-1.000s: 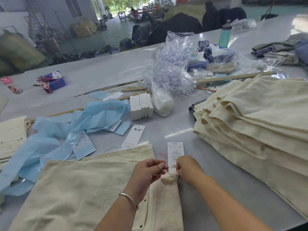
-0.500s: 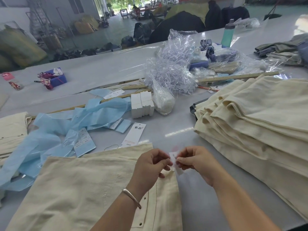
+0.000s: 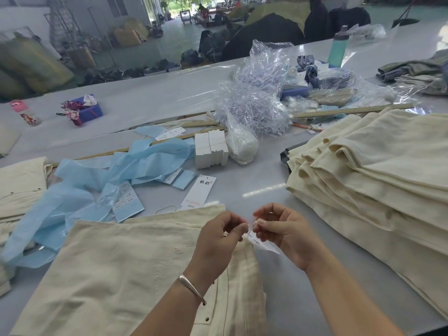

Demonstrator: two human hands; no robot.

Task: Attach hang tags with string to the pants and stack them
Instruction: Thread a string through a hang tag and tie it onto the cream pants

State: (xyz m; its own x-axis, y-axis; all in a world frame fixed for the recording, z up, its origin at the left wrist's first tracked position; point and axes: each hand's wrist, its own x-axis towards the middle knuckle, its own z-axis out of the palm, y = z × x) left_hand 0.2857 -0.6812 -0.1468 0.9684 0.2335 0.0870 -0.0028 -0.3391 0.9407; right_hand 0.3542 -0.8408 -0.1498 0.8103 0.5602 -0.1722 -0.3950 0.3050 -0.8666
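Fingers [image 3: 263, 225] of both hands pinch a thin string at the top of a small white paper hang tag [image 3: 260, 243], left hand [image 3: 218, 238] and right hand [image 3: 283, 229] nearly touching above the near corner of cream cotton pants [image 3: 121, 263] spread on the grey desk [image 3: 242, 185]. To the right sits a stack of folded cream pants [image 3: 378, 170]; crumpled pale blue plastic bags [image 3: 97, 180] lie left.

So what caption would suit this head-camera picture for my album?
Both hands, left and right, pinch a small white paper hang tag above cream cotton pants.
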